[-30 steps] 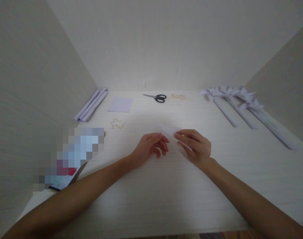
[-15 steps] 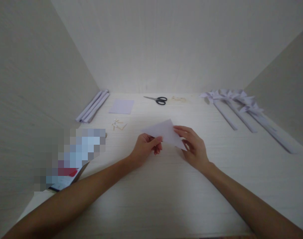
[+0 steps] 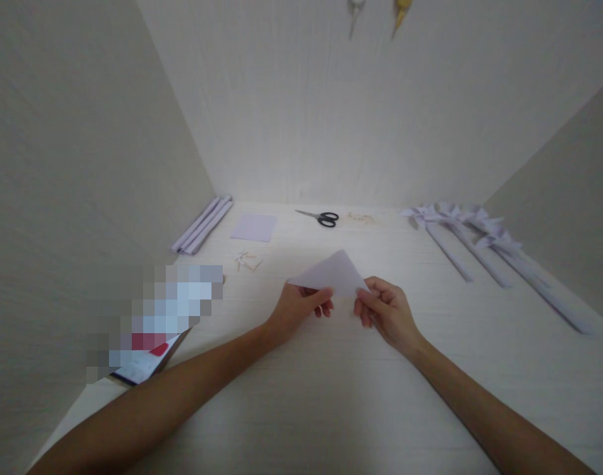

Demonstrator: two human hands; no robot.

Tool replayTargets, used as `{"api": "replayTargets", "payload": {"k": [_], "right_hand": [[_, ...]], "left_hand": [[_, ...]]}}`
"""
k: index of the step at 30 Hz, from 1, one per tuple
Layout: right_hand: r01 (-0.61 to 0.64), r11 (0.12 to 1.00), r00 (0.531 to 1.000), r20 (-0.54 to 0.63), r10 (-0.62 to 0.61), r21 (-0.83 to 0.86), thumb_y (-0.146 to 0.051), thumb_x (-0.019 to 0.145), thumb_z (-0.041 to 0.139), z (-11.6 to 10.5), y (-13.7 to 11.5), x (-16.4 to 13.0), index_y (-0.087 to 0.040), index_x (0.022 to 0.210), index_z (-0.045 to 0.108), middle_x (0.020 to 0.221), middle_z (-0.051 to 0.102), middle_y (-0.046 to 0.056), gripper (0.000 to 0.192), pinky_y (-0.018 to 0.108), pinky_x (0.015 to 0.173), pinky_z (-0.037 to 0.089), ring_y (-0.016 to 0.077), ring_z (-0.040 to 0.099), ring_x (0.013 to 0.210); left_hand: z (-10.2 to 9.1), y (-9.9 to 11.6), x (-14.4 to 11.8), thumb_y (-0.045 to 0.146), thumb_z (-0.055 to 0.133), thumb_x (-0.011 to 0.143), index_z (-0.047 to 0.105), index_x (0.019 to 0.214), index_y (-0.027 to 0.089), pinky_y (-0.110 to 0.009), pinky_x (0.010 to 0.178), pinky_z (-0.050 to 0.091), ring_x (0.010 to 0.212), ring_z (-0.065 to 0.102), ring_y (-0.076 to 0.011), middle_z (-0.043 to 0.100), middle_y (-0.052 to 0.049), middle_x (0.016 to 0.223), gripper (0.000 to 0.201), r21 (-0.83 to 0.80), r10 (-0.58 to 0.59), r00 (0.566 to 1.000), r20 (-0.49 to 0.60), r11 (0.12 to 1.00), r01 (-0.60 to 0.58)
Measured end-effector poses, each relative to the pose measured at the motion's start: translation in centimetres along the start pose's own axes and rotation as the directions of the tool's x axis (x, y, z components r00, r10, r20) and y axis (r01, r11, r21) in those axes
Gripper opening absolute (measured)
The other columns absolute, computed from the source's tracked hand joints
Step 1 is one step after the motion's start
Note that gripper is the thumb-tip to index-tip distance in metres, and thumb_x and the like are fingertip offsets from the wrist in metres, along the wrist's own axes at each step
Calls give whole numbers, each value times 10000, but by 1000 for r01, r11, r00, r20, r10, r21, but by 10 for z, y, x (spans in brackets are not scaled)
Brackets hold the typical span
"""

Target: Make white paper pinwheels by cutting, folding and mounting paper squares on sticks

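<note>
A pale lilac paper folded into a triangle (image 3: 334,272) is held up just above the white table (image 3: 331,396), its apex pointing away from me. My left hand (image 3: 301,307) pinches its lower left corner. My right hand (image 3: 386,311) pinches its lower right corner. Both hands are near the middle of the table.
At the back lie black-handled scissors (image 3: 322,217), a flat lilac sheet (image 3: 254,227) and rolled paper tubes (image 3: 202,225) by the left wall. Several small wooden sticks (image 3: 247,261) lie left of centre. Paper pinwheels on long stems (image 3: 479,241) fill the right side. A blurred object (image 3: 153,323) sits front left.
The paper went from lying flat under my fingertips to being lifted as a folded triangle; my right hand slid down to its right corner. The view tilted upward.
</note>
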State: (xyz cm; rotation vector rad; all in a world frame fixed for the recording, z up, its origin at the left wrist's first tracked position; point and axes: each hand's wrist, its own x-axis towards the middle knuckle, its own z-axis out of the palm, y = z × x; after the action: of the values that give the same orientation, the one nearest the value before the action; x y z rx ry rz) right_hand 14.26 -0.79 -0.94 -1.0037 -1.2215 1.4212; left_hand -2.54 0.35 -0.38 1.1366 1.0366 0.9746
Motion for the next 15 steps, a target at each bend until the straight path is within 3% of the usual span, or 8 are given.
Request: {"api": "replayTargets", "payload": {"k": [4, 6, 11, 15], "right_hand": [[-75, 992, 994, 66, 82, -100, -347, 687, 616, -19, -6, 7, -128, 587, 528, 448, 559, -13, 256, 156, 298, 284, 41, 423, 301], [-100, 971, 985, 114, 127, -218, -355, 681, 620, -26, -14, 8, -127, 542, 523, 422, 537, -19, 284, 158, 303, 273, 40, 413, 304], [-52, 901, 965, 210, 157, -432, -354, 700, 597, -31, -35, 8, -129, 549, 544, 416, 508, -35, 276, 164, 342, 288, 42, 411, 335], [-1, 828, 928, 308, 211, -561, -354, 714, 578, -23, -51, 15, -127, 546, 548, 413, 502, -31, 284, 170, 360, 298, 47, 413, 349]], "left_hand": [[-5, 3, 1, 334, 605, 635, 572, 764, 105, -232, 510, 453, 531, 575, -113, 622, -41, 679, 264, -221, 31, 995, 92, 975, -10], [-8, 5, 1, 343, 595, 642, 570, 769, 93, -240, 524, 464, 534, 585, -120, 627, -54, 681, 282, -234, 0, 986, 167, 971, 40], [-12, 9, 0, 313, 621, 628, 576, 742, 91, -223, 507, 462, 512, 591, -113, 639, -50, 636, 254, -62, -114, 937, 331, 988, 142], [-9, 9, -2, 264, 641, 606, 571, 650, 83, -213, 457, 445, 450, 567, -102, 615, -30, 547, 199, 109, -175, 927, 332, 983, 147]]}}
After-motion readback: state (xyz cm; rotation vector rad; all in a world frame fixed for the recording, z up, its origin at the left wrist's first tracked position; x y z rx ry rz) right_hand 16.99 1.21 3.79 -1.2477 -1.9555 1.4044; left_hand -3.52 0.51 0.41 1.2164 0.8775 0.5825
